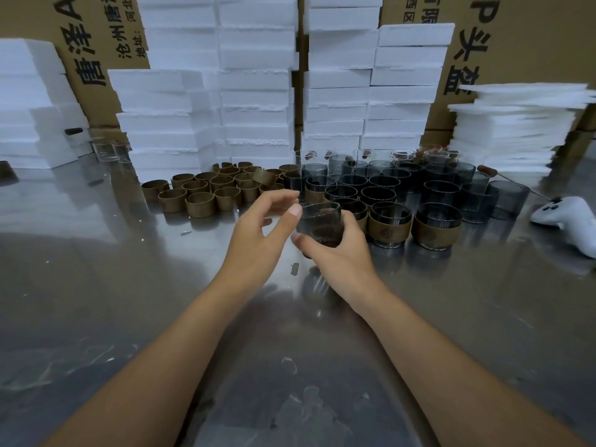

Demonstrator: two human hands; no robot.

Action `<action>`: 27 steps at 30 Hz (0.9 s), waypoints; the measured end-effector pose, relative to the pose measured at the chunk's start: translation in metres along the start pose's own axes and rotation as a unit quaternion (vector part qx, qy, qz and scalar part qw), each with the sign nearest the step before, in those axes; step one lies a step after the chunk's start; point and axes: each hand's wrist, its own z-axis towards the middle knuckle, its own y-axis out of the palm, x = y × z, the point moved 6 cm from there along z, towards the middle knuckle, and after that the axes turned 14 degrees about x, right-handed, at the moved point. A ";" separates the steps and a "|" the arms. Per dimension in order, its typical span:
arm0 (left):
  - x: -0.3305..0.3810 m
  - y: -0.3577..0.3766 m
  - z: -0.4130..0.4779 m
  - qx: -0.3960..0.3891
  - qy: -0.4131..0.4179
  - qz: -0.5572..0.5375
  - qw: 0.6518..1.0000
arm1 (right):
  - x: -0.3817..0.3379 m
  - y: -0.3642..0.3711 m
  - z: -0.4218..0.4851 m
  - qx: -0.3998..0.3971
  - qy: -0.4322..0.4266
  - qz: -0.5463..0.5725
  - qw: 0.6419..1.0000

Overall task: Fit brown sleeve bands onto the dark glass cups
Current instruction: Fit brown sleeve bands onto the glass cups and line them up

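My right hand (338,250) grips a bare dark glass cup (319,221) just above the steel table, thumb on its near side and fingers curled behind it. My left hand (261,227) hovers right beside the cup's left rim with relaxed fingers and holds nothing. Several loose brown sleeve bands (200,204) stand in a cluster behind and to the left. Several dark glass cups (442,191) crowd the table behind and right; two at the front, one (390,225) and another (437,229), wear brown sleeves.
Stacks of white foam blocks (254,91) and cardboard boxes (96,43) wall off the back. A white controller (571,217) lies at the right edge. Clear glass cups (109,150) stand at back left. The steel table (161,317) spreads out in front of me.
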 end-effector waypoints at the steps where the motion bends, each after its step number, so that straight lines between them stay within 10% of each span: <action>1: -0.002 0.001 0.000 -0.007 -0.015 -0.004 1.000 | 0.000 0.001 0.000 -0.002 -0.003 0.005 1.000; 7: -0.018 0.015 -0.005 -0.091 -0.099 -0.027 0.991 | -0.006 0.005 -0.004 -0.027 -0.053 0.018 0.998; 17: -0.018 0.002 0.004 0.000 -0.083 -0.029 0.996 | -0.001 0.007 -0.005 -0.049 -0.052 -0.103 0.992; 27: -0.014 0.000 0.004 0.012 -0.074 -0.038 0.996 | 0.006 -0.012 0.004 0.074 0.189 0.128 0.971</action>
